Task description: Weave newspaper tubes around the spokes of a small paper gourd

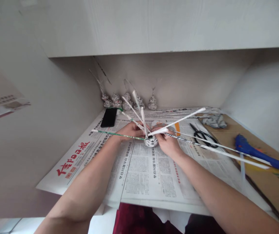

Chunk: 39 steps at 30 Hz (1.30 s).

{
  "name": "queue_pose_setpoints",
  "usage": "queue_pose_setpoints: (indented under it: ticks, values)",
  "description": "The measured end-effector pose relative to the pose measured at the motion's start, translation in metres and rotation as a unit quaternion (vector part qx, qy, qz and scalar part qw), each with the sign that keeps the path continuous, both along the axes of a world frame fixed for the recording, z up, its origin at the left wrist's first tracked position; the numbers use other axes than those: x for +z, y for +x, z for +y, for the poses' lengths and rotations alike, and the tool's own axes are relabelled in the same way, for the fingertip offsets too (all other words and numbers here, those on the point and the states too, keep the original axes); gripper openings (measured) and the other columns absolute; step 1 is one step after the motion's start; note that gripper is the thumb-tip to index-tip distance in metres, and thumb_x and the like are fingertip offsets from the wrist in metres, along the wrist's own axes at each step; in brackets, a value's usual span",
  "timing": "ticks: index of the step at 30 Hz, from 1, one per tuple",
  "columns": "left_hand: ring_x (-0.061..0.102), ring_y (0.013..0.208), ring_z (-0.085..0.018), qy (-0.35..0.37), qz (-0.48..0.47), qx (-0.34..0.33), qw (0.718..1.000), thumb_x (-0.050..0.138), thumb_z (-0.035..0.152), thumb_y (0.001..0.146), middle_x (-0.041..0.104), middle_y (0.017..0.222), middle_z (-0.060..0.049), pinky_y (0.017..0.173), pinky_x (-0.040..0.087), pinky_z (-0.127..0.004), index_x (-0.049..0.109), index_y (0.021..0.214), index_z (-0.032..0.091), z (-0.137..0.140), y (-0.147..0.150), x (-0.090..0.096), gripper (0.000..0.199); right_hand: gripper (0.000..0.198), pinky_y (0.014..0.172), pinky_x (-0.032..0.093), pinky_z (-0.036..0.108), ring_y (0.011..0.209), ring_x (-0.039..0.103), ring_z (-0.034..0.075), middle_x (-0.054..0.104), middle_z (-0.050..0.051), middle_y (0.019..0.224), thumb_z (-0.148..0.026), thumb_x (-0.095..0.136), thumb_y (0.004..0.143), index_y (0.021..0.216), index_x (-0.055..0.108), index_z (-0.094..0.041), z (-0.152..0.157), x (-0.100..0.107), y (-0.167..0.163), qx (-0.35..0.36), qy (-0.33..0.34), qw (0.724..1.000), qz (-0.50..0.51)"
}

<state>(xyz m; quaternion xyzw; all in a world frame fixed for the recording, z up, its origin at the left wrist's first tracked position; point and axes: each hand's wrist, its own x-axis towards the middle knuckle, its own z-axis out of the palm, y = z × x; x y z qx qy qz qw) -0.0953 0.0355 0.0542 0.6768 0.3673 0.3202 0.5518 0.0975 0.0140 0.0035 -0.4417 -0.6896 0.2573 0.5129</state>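
Note:
A small round woven paper base (pixel 151 142) is held between my two hands above the newspaper. Several rolled paper sticks (pixel 182 119) fan out from it to the left, upward and far to the right. My left hand (pixel 132 130) is closed around the base's left side, its fingertips partly behind the upright sticks. On the other side, my right hand (pixel 168 141) grips the base and the sticks near its rim. Some of its fingers are hidden by the sticks crossing in front.
Newspaper sheets (pixel 141 182) cover the table. Several woven paper gourds (pixel 152 99) line the back wall, near a black phone (pixel 108 117). Loose paper sticks (pixel 185 112) lie behind my hands. To the right are black scissors (pixel 204 138), crumpled paper (pixel 214 121) and a blue glue gun (pixel 258 152) on cardboard.

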Motion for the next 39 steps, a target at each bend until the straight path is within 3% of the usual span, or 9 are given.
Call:
queue_pose_setpoints:
  ticks: [5,11,15,20,24,27,31,39]
  values:
    - [0.062,0.065,-0.015,0.012,0.009,0.024,1.0,0.075,0.026,0.067,0.068,0.07,-0.004,0.061,0.05,-0.025,0.068,0.085,0.013,0.001,0.002,-0.005,0.023,0.015,0.092,0.049,0.039,0.097,0.065,0.023,0.072,0.007,0.097,-0.025,0.055,0.084,0.087,0.069,-0.021,0.0,0.0,-0.001,0.002,0.006,1.0,0.007]
    - [0.065,0.076,-0.019,0.047,0.058,0.009,0.997,0.072,0.009,0.06,0.072,0.082,-0.007,0.069,0.052,-0.029,0.071,0.088,0.013,0.0,-0.002,0.001,0.028,0.013,0.088,0.05,0.038,0.094,0.065,0.023,0.071,0.006,0.093,-0.027,0.057,0.084,0.084,0.069,-0.022,0.0,0.0,-0.002,-0.017,0.009,1.0,0.005]
    - [0.067,0.079,-0.019,0.05,0.026,-0.048,0.997,0.072,0.012,0.06,0.073,0.084,-0.007,0.071,0.054,-0.03,0.073,0.087,0.017,0.003,-0.007,0.0,0.027,0.014,0.088,0.05,0.038,0.094,0.065,0.022,0.072,0.004,0.094,-0.022,0.055,0.083,0.084,0.069,-0.024,-0.001,-0.002,-0.002,-0.01,0.023,1.0,-0.01]
    - [0.065,0.07,-0.017,0.042,0.046,-0.05,0.997,0.071,0.019,0.067,0.071,0.079,-0.006,0.065,0.052,-0.027,0.072,0.086,0.016,-0.001,-0.007,-0.001,0.02,0.013,0.088,0.049,0.038,0.093,0.065,0.022,0.07,0.004,0.094,-0.023,0.054,0.085,0.084,0.067,-0.024,-0.003,-0.002,-0.003,0.013,0.037,0.999,-0.003]
    - [0.065,0.077,-0.018,0.129,0.065,-0.035,0.989,0.07,0.013,0.066,0.07,0.073,-0.004,0.074,0.052,-0.027,0.072,0.074,0.016,-0.007,-0.002,0.003,0.009,0.01,0.081,0.049,0.037,0.086,0.063,0.021,0.069,0.003,0.087,-0.026,0.057,0.084,0.082,0.067,-0.024,-0.006,0.002,-0.002,0.03,0.032,0.999,-0.02]
    - [0.065,0.074,-0.017,0.172,0.065,-0.029,0.983,0.069,0.012,0.065,0.068,0.071,-0.003,0.071,0.052,-0.026,0.071,0.068,0.016,-0.008,0.003,0.005,0.006,0.012,0.077,0.05,0.036,0.081,0.063,0.02,0.069,0.002,0.086,-0.028,0.057,0.084,0.08,0.067,-0.025,-0.006,0.005,-0.001,0.039,-0.011,0.999,-0.006]
    - [0.065,0.071,-0.015,0.149,0.081,-0.036,0.985,0.066,0.017,0.071,0.07,0.079,-0.004,0.069,0.052,-0.027,0.072,0.076,0.017,-0.007,0.005,0.002,0.007,0.016,0.072,0.049,0.033,0.08,0.064,0.02,0.07,0.002,0.086,-0.033,0.055,0.086,0.081,0.068,-0.025,-0.004,0.005,0.0,0.019,-0.053,0.998,-0.01]
    - [0.064,0.077,-0.016,0.133,0.113,-0.087,0.981,0.067,0.03,0.078,0.07,0.084,-0.004,0.076,0.052,-0.028,0.071,0.092,0.017,0.002,-0.004,-0.002,0.02,0.011,0.073,0.048,0.032,0.079,0.063,0.02,0.07,0.003,0.081,-0.028,0.058,0.081,0.079,0.067,-0.021,-0.005,0.011,-0.003,0.03,-0.028,0.999,0.009]
